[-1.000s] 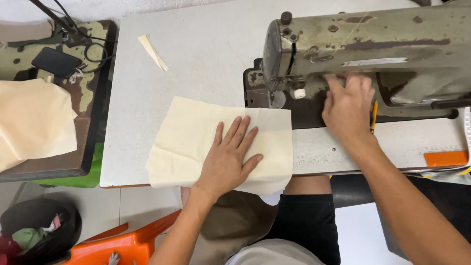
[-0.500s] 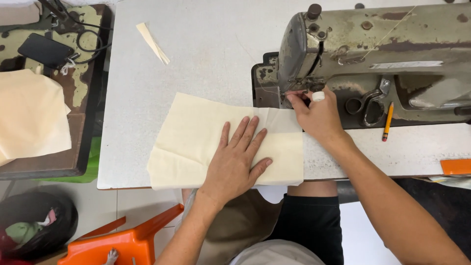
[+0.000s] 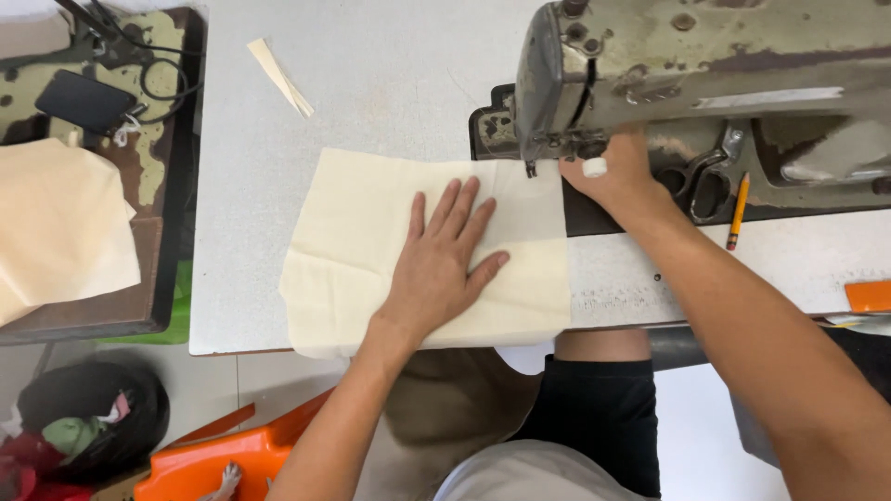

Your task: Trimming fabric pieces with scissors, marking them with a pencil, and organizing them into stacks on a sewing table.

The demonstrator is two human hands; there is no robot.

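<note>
Grey speckled desk (image 3: 371,83), old sewing machine (image 3: 705,65) on it as landmark. Cream cloth (image 3: 362,241) lies flat on the desk, its corner reaching under the machine's needle end, its near edge hanging over the desk front. Your left hand (image 3: 441,264) is pressed flat on the cloth, fingers spread — gripping nothing. Your right hand (image 3: 613,176) is up at the needle end, fingertip taped; can't tell what it pinches. Scissors (image 3: 701,176) and pencil (image 3: 738,209) sit under the machine's arm — beside that hand.
</note>
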